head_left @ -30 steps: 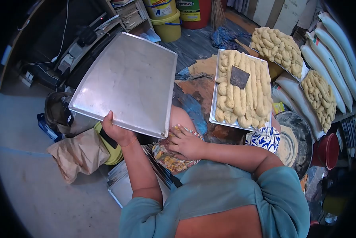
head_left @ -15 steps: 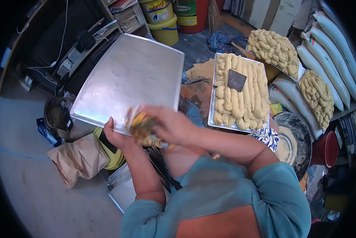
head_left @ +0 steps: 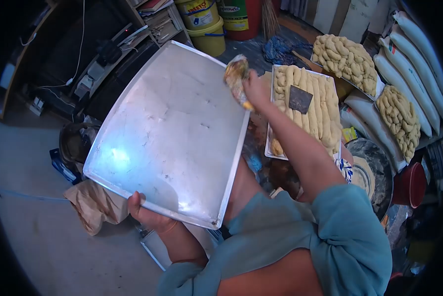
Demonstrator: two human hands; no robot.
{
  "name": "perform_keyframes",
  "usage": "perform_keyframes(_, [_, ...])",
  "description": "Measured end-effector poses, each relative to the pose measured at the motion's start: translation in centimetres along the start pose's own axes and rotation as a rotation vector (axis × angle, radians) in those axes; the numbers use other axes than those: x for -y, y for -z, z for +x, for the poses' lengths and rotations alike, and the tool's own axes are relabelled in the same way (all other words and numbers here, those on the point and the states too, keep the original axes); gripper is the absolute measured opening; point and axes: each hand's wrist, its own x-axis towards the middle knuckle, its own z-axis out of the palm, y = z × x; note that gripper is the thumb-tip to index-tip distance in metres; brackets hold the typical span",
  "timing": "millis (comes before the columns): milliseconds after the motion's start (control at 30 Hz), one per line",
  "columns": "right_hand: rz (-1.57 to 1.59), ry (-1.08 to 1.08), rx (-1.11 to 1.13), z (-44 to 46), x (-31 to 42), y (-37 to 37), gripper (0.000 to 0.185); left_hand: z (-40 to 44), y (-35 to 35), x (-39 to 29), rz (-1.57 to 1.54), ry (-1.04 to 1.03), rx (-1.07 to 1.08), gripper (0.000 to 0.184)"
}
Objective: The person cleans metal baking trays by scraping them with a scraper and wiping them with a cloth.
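A large metal tray (head_left: pixel 167 133) with nothing on it is tilted up in front of me. My left hand (head_left: pixel 150 214) grips its near edge at the lower left, thumb over the rim. At the tray's upper right edge, my right hand (head_left: pixel 257 90) is closed on a bunched patterned cloth (head_left: pixel 237 79). Right of that arm lies another tray (head_left: pixel 268 148) filled with long rolls of dough (head_left: pixel 318 106). A dark flat square piece (head_left: pixel 300 99) rests on those rolls.
Twisted dough pieces (head_left: pixel 345 59) are heaped at the upper right, beside stacked white sacks (head_left: pixel 404 74). A dark round basin (head_left: pixel 379 172) and a red bucket (head_left: pixel 410 185) stand at the right. Yellow buckets (head_left: pixel 206 39) are at the back; a paper bag (head_left: pixel 95 204) lies left.
My right hand took the cloth from my lap, passed over the tray's near corner and moved up to its far right edge. The tray has come nearer and tilts more.
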Motion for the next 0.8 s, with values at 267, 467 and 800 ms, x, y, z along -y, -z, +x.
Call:
perform_keyframes(267, [0.186, 0.661, 0.532, -20.2, 11.7, 0.9, 0.055, 4.8, -0.4, 5.1, 0.072, 0.048, 0.121, 0.063])
perform_keyframes(467, [0.192, 0.965, 0.459, -16.4, 18.7, -0.7, 0.056, 3.8, 1.8, 6.7, 0.233, -0.03, 0.405, 0.064])
perform_keyframes(800, [0.24, 0.999, 0.064, -9.6, 27.6, -4.8, 0.043, 1.3, -1.3, 4.8, 0.518, -0.204, 0.3, 0.063])
